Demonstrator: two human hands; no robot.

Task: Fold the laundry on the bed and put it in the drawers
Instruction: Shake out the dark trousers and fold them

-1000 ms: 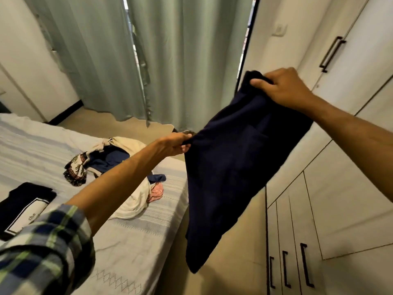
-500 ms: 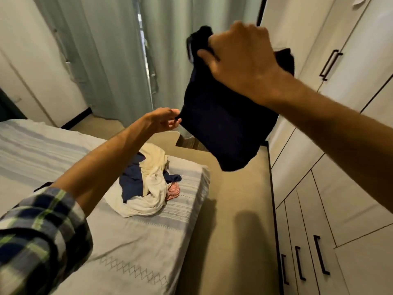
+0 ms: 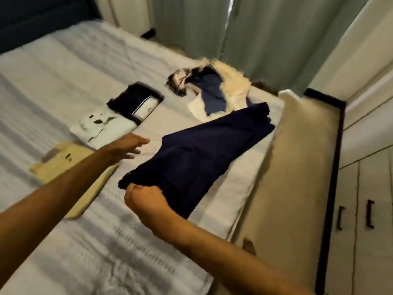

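A dark navy garment (image 3: 204,152) lies stretched across the bed (image 3: 53,86) near its right edge. My right hand (image 3: 146,201) grips its near end with curled fingers. My left hand (image 3: 125,149) hovers open just left of the garment, fingers extended, holding nothing. A pile of unfolded laundry (image 3: 214,90), cream, blue and patterned, sits at the bed's far corner. Three folded items lie in a row to the left: a black one (image 3: 136,102), a white one (image 3: 102,126) and a yellow one (image 3: 70,167). The frame is blurred by motion.
A wardrobe with drawers and black handles (image 3: 370,213) lines the right wall. A strip of beige floor (image 3: 297,167) runs between it and the bed. Green curtains (image 3: 265,35) hang behind the bed. A dark headboard (image 3: 32,20) stands at the top left.
The navy garment, held up in the air with both hands before, now lies on the bed. My left hand has let go of it; my right still holds one end.
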